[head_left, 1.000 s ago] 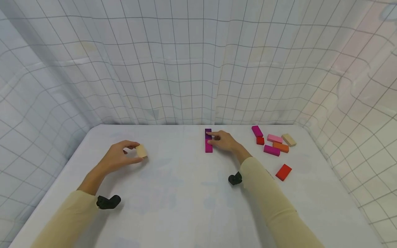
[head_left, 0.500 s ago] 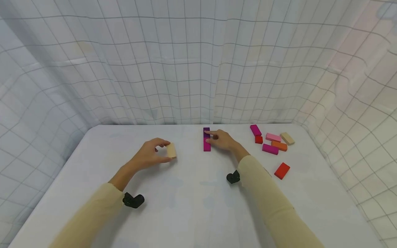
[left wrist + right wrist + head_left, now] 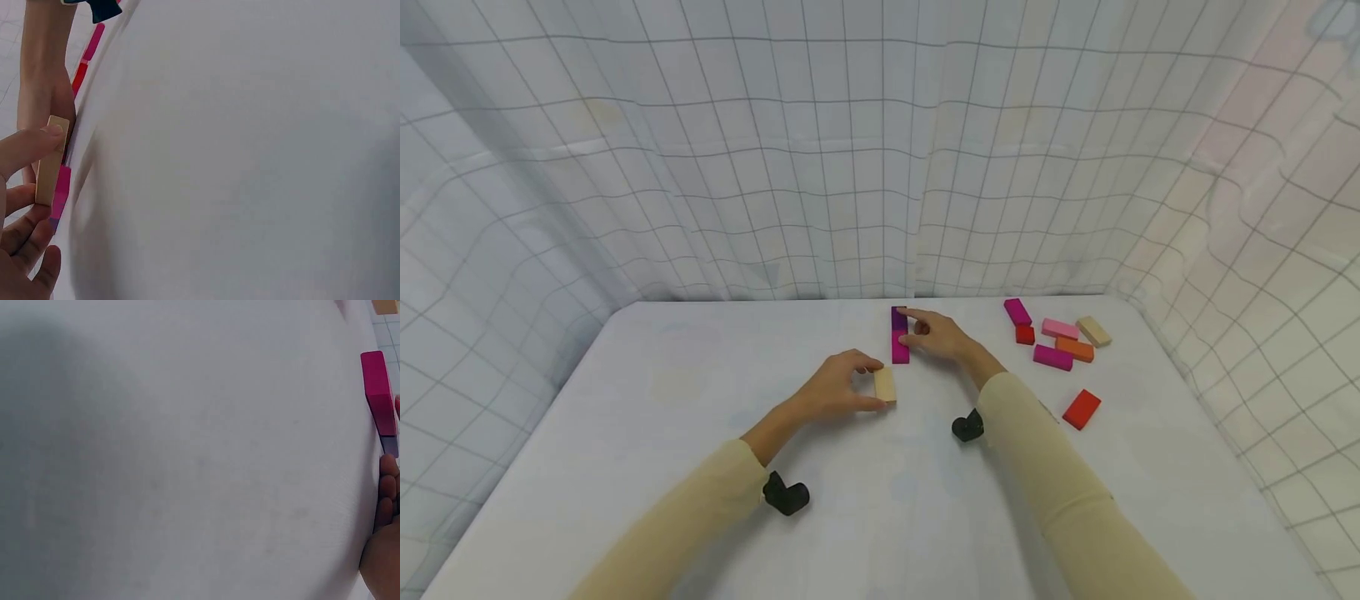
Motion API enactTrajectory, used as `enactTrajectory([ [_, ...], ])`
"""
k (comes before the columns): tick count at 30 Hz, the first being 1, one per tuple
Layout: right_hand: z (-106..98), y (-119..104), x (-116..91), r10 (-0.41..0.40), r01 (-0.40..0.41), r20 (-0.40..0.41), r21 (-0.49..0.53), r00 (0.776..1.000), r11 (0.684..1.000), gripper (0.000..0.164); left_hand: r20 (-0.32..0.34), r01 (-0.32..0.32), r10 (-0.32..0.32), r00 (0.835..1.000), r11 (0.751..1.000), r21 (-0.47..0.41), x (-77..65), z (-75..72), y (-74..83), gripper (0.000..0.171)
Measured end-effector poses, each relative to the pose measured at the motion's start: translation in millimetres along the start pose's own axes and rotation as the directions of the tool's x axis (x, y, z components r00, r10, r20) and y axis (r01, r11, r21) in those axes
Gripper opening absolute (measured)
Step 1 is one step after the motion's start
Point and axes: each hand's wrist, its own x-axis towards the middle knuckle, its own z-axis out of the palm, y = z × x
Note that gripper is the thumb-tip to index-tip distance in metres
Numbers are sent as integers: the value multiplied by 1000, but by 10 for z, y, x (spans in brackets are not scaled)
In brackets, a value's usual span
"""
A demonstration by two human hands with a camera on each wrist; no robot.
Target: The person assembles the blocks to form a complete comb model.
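Observation:
In the head view my left hand (image 3: 837,386) pinches a beige wooden block (image 3: 885,384) between thumb and fingertips. That beige block (image 3: 50,164) stands out in front of the fingers in the left wrist view. Just beyond it, a purple block (image 3: 897,318) and a magenta block (image 3: 900,348) lie end to end in a line. My right hand (image 3: 942,337) is beside them, its straight index finger reaching the purple block and its thumb at the magenta block's right side. In the right wrist view the magenta block (image 3: 376,381) shows ahead of curled fingers (image 3: 387,486).
To the right on the white table (image 3: 850,517) lie several loose blocks: a magenta one (image 3: 1018,312), a small red one (image 3: 1025,335), a pink one (image 3: 1060,329), an orange one (image 3: 1075,348), a beige one (image 3: 1093,332) and a nearer red one (image 3: 1082,409). A checked curtain (image 3: 820,167) surrounds the table.
My left hand has carried the beige block rightward across the table, from the left side to just in front of the magenta block. My right hand has stayed by the purple and magenta blocks.

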Motion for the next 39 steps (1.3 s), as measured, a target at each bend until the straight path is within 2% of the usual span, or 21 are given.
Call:
enactTrajectory([
  [6, 9, 15, 6, -2, 2, -2, -37, 1000, 999, 56, 26, 9, -10, 1000, 1000, 23, 84, 134, 80, 62],
  [13, 28, 44, 15, -1, 1, -7, -35, 1000, 999, 56, 14, -39, 38, 999, 996, 83, 172, 202, 118, 58],
  [20, 23, 27, -5, -8, 8, -7, -34, 1000, 999, 55, -33, -16, 19, 999, 995, 103, 202, 202, 135, 48],
  [27, 24, 35, 4, -9, 9, -2, -42, 1000, 999, 56, -32, -20, 24, 999, 991, 135, 222, 195, 147, 46],
  [34, 26, 50, 10, -2, 1, -6, -45, 1000, 999, 56, -16, -23, 25, 1000, 991, 131, 228, 195, 164, 46],
  [39, 20, 54, 15, -9, 9, -3, -47, 1000, 999, 56, -31, -27, 31, 999, 991, 130, 220, 198, 169, 45],
])
